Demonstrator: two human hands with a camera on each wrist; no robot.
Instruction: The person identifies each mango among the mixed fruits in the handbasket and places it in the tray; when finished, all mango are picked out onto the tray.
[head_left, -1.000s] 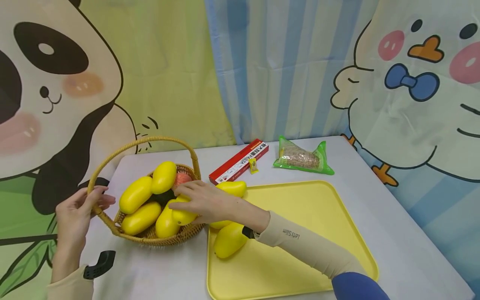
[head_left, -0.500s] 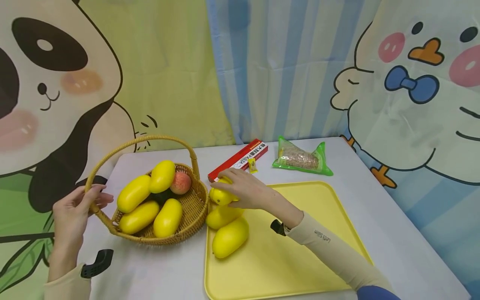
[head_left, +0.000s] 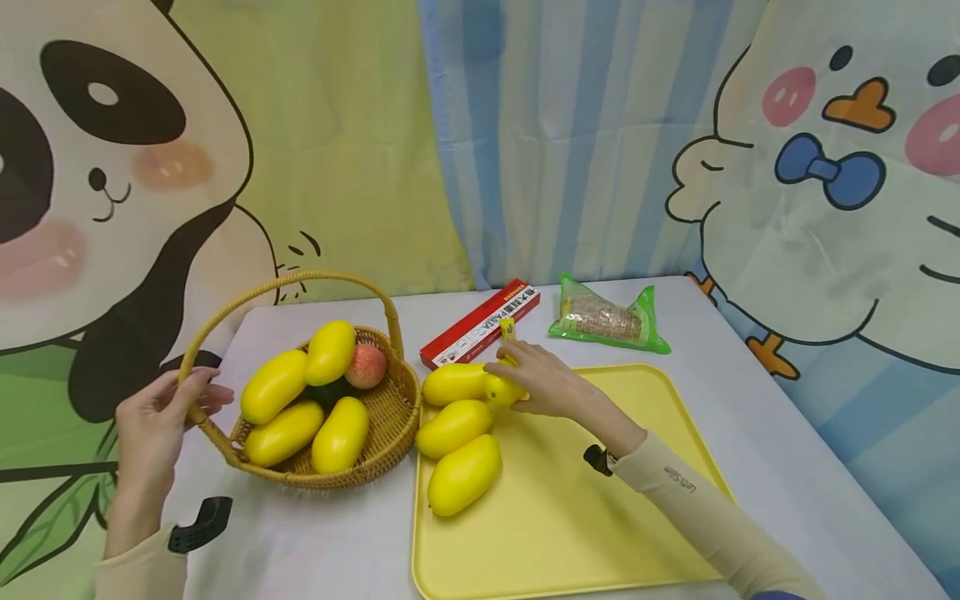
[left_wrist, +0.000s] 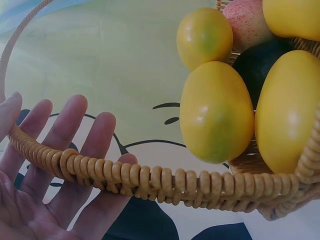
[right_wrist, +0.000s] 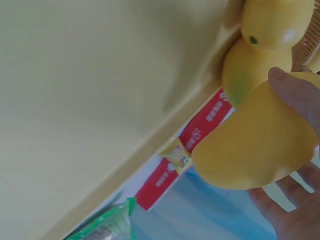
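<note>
In the head view my left hand (head_left: 155,417) holds the wicker basket (head_left: 375,471) at the left base of its arched handle. The left wrist view shows the fingers behind the handle (left_wrist: 150,180) and the thumb at its side. My right hand (head_left: 551,379) grips a yellow mango (head_left: 504,388) over the tray's far left part; the right wrist view shows thumb and fingers around that mango (right_wrist: 255,140). Three more mangoes lie along the tray's left side, among them a front one (head_left: 465,475). Inside the basket are several mangoes (head_left: 273,386), a peach (head_left: 366,367) and something dark green, partly hidden.
The yellow tray (head_left: 570,517) lies on a white-covered table (head_left: 787,467), right of the basket. Behind it are a red pasta box (head_left: 472,329), a small yellow packet (head_left: 507,328) and a green-edged clear bag (head_left: 607,317). A cartoon-print curtain (head_left: 600,150) hangs behind.
My right hand has lifted a mango out of the basket and carried it rightward over the tray. The left hand has stayed at the basket's handle.
</note>
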